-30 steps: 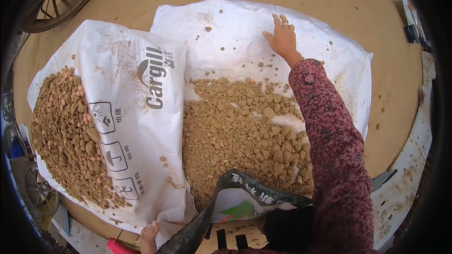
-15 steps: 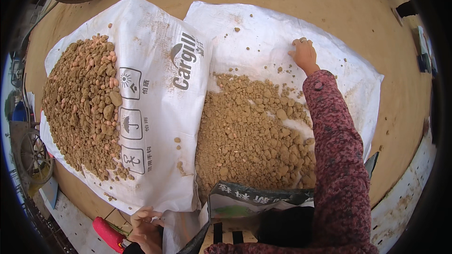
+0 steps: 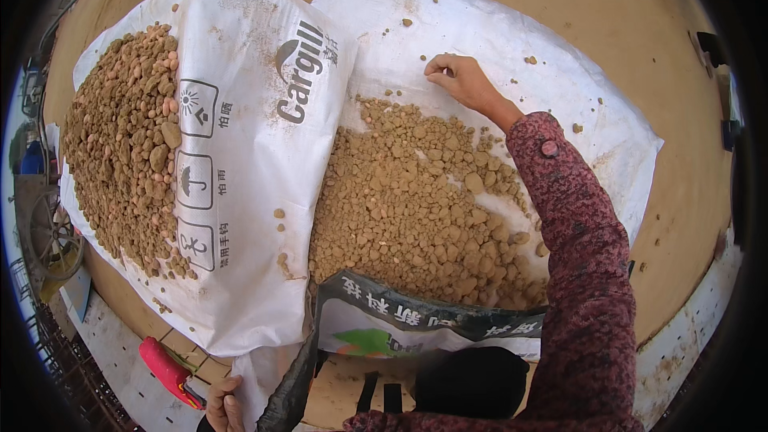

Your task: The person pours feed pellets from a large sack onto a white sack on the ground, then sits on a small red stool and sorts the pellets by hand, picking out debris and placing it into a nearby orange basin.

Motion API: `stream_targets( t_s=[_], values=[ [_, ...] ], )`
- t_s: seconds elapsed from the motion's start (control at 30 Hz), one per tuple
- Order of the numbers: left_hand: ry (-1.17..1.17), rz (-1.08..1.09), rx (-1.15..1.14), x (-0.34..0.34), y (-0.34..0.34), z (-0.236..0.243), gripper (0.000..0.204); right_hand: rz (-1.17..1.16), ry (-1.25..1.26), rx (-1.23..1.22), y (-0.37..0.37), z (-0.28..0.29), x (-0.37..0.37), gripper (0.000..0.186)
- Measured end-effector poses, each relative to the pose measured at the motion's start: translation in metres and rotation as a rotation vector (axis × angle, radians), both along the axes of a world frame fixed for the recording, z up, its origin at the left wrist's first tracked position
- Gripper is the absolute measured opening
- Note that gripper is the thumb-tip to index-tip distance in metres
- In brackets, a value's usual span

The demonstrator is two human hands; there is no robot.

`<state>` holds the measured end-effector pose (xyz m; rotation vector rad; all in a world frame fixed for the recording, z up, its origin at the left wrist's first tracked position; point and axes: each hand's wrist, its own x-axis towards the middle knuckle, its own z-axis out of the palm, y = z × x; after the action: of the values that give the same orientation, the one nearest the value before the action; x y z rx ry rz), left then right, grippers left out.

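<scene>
My right hand [image 3: 462, 82] is over the right white sack [image 3: 576, 80], just beyond a spread of brown soil clods [image 3: 408, 192]. Its fingers are curled with thumb and forefinger together; anything between them is too small to make out. At the lower left, my left hand [image 3: 224, 404] is beside the hanging lower corner of the left white sack [image 3: 264, 176]. Its fingers are bent in, and what they hold, if anything, is hidden. A heap of clods mixed with pinkish peanut kernels [image 3: 124, 152] lies on that left sack.
A dark green and white printed bag [image 3: 424, 324] crosses the near edge of the clods. A red-handled tool [image 3: 168, 372] lies at the lower left. Spoked wheels stand at the left, one [image 3: 52, 232] beside the sack. Brown ground [image 3: 680, 168] surrounds the sacks.
My right hand has moved left across the sack, and its fingers have drawn together. My left hand has shifted slightly down and left. The whole view has shifted a little.
</scene>
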<state>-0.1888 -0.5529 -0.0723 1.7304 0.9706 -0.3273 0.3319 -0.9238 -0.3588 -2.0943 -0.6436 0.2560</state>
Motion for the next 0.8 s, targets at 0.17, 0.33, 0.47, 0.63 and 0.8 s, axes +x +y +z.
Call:
stream_targets(
  t_s=[0.17,0.33,0.47,0.63,0.8],
  values=[
    [0.019,-0.142,0.089,0.023,-0.024,0.012,0.036,0.235,-0.095,-0.296,0.111,-0.011,-0.058,0.01],
    [0.165,-0.288,0.176,0.073,-0.048,0.031,0.033,0.005,-0.27,-0.528,0.132,-0.023,-0.084,0.008],
    [0.154,-0.395,0.203,0.088,-0.052,0.036,0.034,-0.013,-0.334,-0.63,0.14,-0.023,-0.091,0.011],
    [0.136,-0.479,0.198,0.087,-0.05,0.037,0.035,-0.198,0.491,0.086,0.093,-0.016,-0.049,0.013],
    [0.167,-0.383,0.137,0.086,-0.052,0.037,0.035,-0.089,0.356,0.001,0.042,-0.023,-0.033,0.016]
  ],
)
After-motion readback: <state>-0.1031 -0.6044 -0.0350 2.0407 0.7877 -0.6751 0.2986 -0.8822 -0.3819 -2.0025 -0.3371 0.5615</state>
